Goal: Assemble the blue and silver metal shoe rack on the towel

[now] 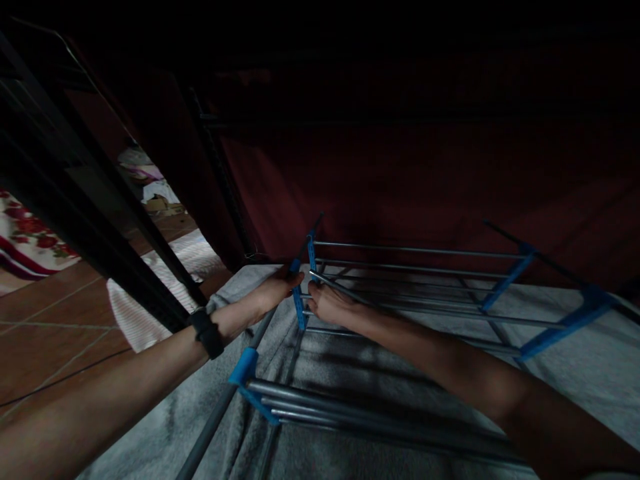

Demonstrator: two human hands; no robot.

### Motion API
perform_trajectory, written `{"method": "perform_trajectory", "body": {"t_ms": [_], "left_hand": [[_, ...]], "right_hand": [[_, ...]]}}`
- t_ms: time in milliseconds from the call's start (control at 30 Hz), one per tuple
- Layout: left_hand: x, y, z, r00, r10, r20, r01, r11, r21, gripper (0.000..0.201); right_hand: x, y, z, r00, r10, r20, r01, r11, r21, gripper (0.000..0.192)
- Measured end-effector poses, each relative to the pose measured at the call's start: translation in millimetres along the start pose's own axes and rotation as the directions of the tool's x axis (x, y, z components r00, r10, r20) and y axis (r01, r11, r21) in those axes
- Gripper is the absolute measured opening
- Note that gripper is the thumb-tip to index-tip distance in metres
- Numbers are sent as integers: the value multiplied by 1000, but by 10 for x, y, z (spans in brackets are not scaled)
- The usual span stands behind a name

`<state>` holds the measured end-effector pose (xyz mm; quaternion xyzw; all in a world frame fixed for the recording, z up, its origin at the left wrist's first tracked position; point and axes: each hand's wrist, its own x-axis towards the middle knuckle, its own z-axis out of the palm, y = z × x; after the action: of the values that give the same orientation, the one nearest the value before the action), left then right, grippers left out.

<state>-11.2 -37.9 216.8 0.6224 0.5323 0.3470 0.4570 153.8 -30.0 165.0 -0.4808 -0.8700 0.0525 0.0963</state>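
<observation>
Clasping a blue bracket [300, 311], the left hand [280, 290] partly hides it; whether the right hand [329, 307] grips a rod [333, 284] is unclear.

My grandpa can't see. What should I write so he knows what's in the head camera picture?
A person's left hand and right hand are close together at one end of a rack, near a blue bracket. The rack lies on grey cloth, with a dark red backdrop behind.
</observation>
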Motion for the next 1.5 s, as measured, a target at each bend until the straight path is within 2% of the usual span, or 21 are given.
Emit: {"method": "perform_trajectory", "body": {"t_ms": [267,500,633,700,800,900,1033,1167,1233,1367,1500], "left_hand": [[50,-75,-23,1000,2,-16,-2,1000,15,67],[17,-13,-14,999,8,-33,-6,998,70,62],[-41,74,9,999,-2,-48,7,995,103,60],[-70,123,26,999,-12,-42,15,996,83,61],[-98,175,45,998,-43,-42,46,997,68,65],[-109,196,41,997,-59,-50,64,992,111,70],[-93,184,11,999,-36,-22,39,989,142,74],[-33,126,-21,999,-48,-26,52,986,160,74],[-7,95,-33,999,-40,-9,41,986,160,73],[-10,91,-32,999,-45,-17,47,988,147,65],[-55,143,-4,998,-52,-24,55,986,159,57]], "right_hand": [[-13,42,71,999,36,26,-38,997,60,30],[10,60,129,1000,21,2,-22,998,53,32],[-65,16,103,998,-66,-22,67,997,47,31],[-142,6,103,984,-145,-106,148,989,26,34],[-302,34,134,936,-273,-222,271,962,-40,44],[-495,96,157,915,-345,-207,342,938,-50,50],[-802,176,133,905,-406,-130,405,914,-35,44],[-1150,328,168,927,-374,-29,368,921,-127,32],[-1311,459,214,947,-320,31,321,935,-150,31],[-1545,713,282,980,-119,156,129,990,-52,34],[-1671,736,319,973,-53,226,35,996,81,34]]}}
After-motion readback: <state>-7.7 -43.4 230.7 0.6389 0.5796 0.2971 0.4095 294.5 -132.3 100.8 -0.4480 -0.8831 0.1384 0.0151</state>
